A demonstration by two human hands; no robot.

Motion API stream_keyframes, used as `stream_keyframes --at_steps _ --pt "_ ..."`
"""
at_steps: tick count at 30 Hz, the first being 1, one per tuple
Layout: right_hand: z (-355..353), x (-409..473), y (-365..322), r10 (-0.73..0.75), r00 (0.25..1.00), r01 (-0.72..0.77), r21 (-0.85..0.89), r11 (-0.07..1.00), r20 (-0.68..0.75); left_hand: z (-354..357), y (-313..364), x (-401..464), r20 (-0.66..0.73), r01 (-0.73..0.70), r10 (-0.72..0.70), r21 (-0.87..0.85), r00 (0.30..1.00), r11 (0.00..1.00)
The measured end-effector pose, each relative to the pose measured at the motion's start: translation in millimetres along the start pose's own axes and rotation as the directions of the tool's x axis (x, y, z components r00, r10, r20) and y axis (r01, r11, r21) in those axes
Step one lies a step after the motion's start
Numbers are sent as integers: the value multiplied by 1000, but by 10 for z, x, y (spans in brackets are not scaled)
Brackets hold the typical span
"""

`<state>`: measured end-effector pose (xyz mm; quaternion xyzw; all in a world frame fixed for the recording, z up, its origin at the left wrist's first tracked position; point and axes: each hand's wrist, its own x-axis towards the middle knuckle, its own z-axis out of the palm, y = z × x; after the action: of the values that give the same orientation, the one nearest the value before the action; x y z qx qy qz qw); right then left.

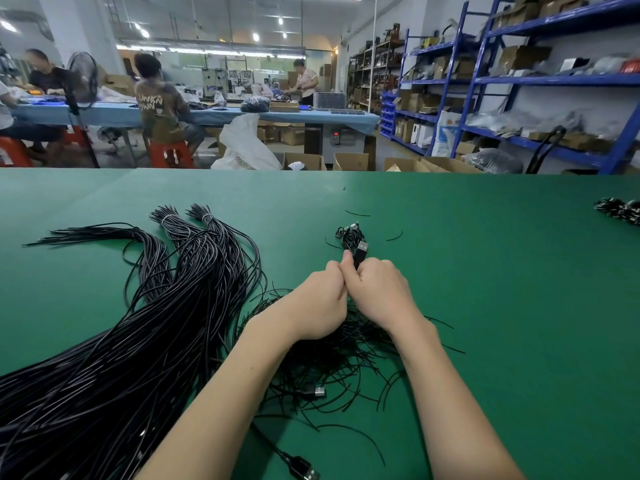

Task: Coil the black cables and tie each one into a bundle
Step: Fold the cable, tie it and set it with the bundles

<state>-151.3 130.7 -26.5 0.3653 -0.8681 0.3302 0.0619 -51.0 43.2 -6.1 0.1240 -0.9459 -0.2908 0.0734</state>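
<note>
Both hands, left hand (323,299) and right hand (375,289), are gripping one cable (360,252) (plug up) above the wire pile (332,355); loosening could uncoil it.

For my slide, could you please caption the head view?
Both hands, left hand and right hand, grip a black USB cable over the green table.

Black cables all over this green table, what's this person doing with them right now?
A person is bundling cables. Both hands, left hand and right hand, are pressed together over the green table, gripping one black cable whose USB plug sticks up between them. A finished small bundle lies just beyond the hands. To the left lies a big sheaf of loose cables, tied near its far ends. A pile of thin black ties sits under the wrists.
</note>
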Motion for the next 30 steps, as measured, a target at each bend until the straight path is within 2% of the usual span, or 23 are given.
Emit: stream_keyframes --at_steps 2,5,10,12,16,19,21,23,25,27,29,30 --pt "0 -1 17 1 1000 -1 -26 1000 1 -38 -8 17 28 50 -48 -79 998 996" --pt "10 -1 32 9 1000 -10 -44 999 -20 -99 -16 13 53 53 -43 -205 998 977" --pt "10 54 105 107 993 -106 -23 994 49 -73 -16 -23 -120 23 -33 -87 992 996" --pt "8 77 117 145 987 -148 41 988 65 -51 -5 -32 -192 5 -26 -107 981 994" --pt "-33 95 70 174 982 -186 196 963 74 -70 -17 -43 -306 -29 -74 -318 949 948" --pt "-17 71 4 169 980 -189 232 954 104 -102 -99 -33 -306 -7 -124 -394 944 919" --pt "-27 51 -17 138 968 -207 358 911 208 -125 -166 -28 -305 4 -158 -449 939 893" --pt "-101 23 -7 68 935 -247 501 829 349 -144 -234 -15 -290 5 -226 -604 930 797" --pt "-198 -4 70 6 915 -218 480 850 404 -144 -299 -1 -234 19 -321 -782 918 623" --pt "-244 -17 171 3 912 -114 246 963 410 -130 -349 9 -165 25 -386 -896 908 443" --pt "-226 -32 231 85 877 -96 0 995 473 -117 -389 14 -127 16 -419 -947 899 321" --pt "-194 -45 239 128 857 -115 -57 992 499 -113 -402 17 -116 8 -429 -960 896 278"
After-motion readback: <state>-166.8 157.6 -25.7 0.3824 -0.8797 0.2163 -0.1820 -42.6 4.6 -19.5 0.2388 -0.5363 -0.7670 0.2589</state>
